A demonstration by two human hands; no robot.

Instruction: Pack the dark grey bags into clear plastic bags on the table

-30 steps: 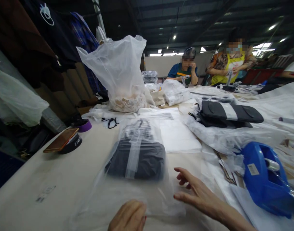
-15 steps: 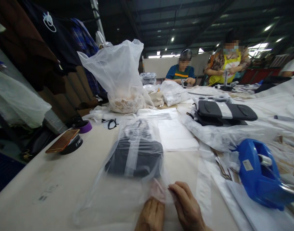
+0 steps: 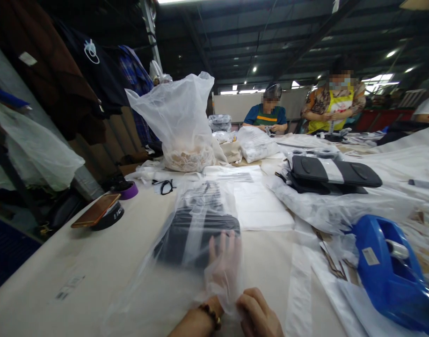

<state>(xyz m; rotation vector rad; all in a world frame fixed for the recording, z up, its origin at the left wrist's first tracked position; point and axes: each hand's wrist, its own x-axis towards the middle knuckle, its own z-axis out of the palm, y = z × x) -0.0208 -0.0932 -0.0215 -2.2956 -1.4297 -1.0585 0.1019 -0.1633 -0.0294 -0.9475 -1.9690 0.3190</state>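
A clear plastic bag with dark print near its far end lies flat on the table in front of me. Inside it is a flat black case with a pale band around its middle. My left hand, with a beaded bracelet at the wrist, reaches inside the bag. Its fingers are stretched out and lie over the case's right part, seen through the plastic. Just right of that wrist, my right hand has its fingers closed on the edge of the bag's opening.
A blue tape dispenser and scissors are at the right. Black cases are stacked beyond. A phone rests on a black roll at the left. A large clear sack stands behind. Two people work across the table.
My left hand has gone deeper into the bag, and its fingers have spread over the case. The right hand has moved slightly left and closer to me, onto the bag's edge. The view has tilted up.
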